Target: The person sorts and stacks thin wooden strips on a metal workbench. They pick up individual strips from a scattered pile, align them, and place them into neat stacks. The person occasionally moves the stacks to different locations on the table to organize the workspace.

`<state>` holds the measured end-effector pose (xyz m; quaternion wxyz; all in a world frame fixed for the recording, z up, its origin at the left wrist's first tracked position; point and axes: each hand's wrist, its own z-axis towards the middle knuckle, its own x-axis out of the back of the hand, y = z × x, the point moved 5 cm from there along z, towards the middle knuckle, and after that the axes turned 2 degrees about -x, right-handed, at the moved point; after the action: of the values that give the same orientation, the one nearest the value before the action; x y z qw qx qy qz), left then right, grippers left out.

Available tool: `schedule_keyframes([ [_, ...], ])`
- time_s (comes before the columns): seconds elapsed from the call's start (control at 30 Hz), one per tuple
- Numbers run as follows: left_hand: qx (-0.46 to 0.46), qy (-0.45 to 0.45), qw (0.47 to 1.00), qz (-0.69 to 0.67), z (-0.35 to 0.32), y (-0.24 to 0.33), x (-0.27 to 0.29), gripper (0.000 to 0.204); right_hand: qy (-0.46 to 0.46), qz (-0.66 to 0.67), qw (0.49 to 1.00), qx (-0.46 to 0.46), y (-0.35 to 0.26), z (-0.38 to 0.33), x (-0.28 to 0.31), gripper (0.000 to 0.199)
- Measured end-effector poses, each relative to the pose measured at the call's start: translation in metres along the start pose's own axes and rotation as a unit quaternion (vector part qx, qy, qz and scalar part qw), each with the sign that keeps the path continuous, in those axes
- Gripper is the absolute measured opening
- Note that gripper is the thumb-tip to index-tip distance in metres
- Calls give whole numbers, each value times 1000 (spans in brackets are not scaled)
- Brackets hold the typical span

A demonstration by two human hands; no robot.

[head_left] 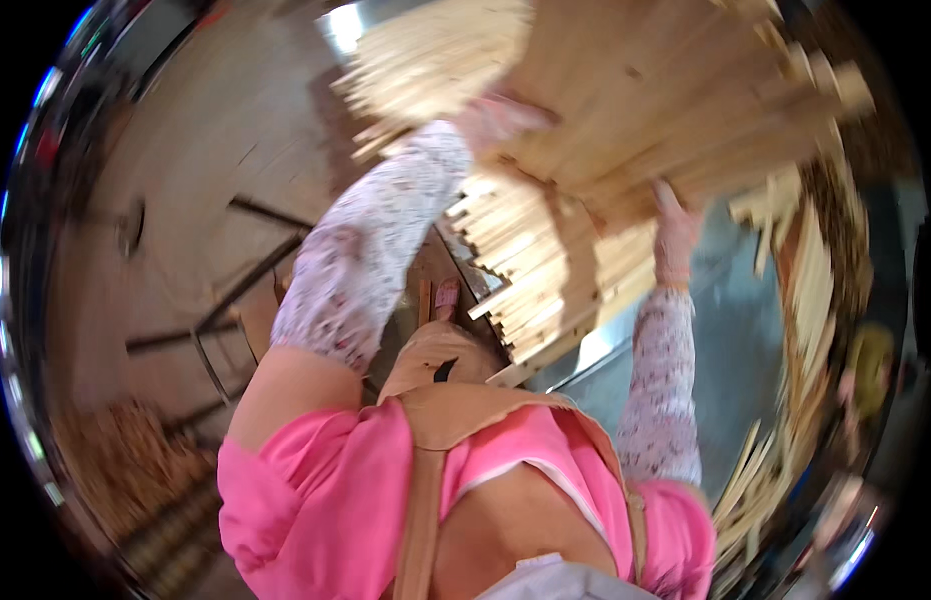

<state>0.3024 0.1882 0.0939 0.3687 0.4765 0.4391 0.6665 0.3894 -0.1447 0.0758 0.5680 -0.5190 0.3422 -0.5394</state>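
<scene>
A broad brown wooden panel (626, 100), blurred by motion, is held over a layer of pale wood strips (531, 270) and casts a shadow on them. My left hand (501, 120) grips the panel's left edge, its fingers smeared. At the near edge, my right hand (678, 235) is closed on the panel with one digit lying on top; its other fingers are hidden underneath. More pale strips (426, 65) lie beyond my left hand with uneven ends. Patterned white sleeves cover both my forearms.
Beneath the strips is a grey-blue metal surface (736, 350). Stacked thin wood strips (811, 300) line the right side. A dark metal frame (251, 280) stands on the floor at left, near a brown heap of scraps (131, 460). A person (846, 510) shows blurred at far right.
</scene>
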Motion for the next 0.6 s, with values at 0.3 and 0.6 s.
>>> schedule_keyframes([
  [0.3, -33, 206, 978, -7, -120, 74, 72, 94, -161, 105, 979, 75, -76, 27, -44, 74],
  [0.6, 68, 260, 920, 286, -382, 108, 296, 53, -357, -122, 850, 367, -241, -96, -319, 20],
])
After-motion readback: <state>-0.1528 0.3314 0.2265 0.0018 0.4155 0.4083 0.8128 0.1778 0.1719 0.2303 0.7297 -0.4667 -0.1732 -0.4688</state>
